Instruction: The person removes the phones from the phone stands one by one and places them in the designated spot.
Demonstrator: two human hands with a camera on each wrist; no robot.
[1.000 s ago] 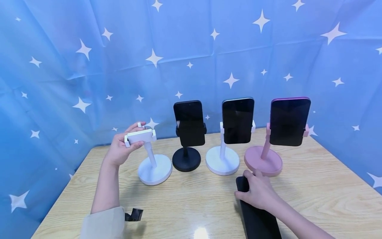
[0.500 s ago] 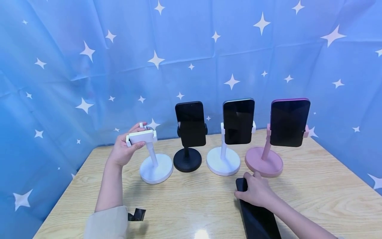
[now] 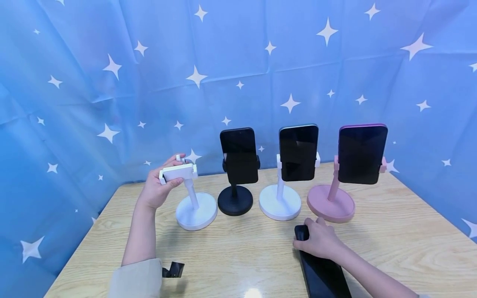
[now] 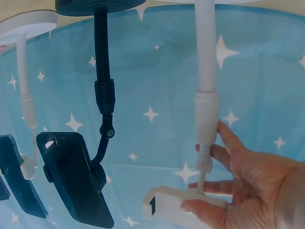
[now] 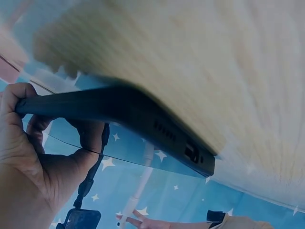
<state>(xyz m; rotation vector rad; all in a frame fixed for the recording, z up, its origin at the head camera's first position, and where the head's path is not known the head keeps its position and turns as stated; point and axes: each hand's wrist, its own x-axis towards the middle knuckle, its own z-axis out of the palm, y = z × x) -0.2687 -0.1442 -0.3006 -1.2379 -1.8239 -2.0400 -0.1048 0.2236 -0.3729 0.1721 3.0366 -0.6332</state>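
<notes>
My left hand (image 3: 155,189) grips the holder (image 3: 177,171) at the top of the leftmost white phone stand (image 3: 196,213). In the left wrist view, the thumb lies on the front of this holder (image 4: 171,209), while the other fingers reach behind it by the thin joint of the stem. On the right, my right hand (image 3: 321,241) holds the far end of a black phone (image 3: 324,275), thumb on one side and fingers on the other. The right wrist view shows the phone's dark edge (image 5: 128,107), with a port and small holes at its near end.
Behind the hands stand a black phone stand (image 3: 234,203), a white one (image 3: 279,203) and a pink one (image 3: 333,205), each carrying a phone. A blue star-patterned curtain (image 3: 238,49) hangs behind the wooden table (image 3: 223,256). A small black piece (image 3: 173,270) juts from the left sleeve.
The head view has shifted slightly, so the scene sits a little lower and the left side further right. Both hands keep their holds, and the stands stay where they were.
</notes>
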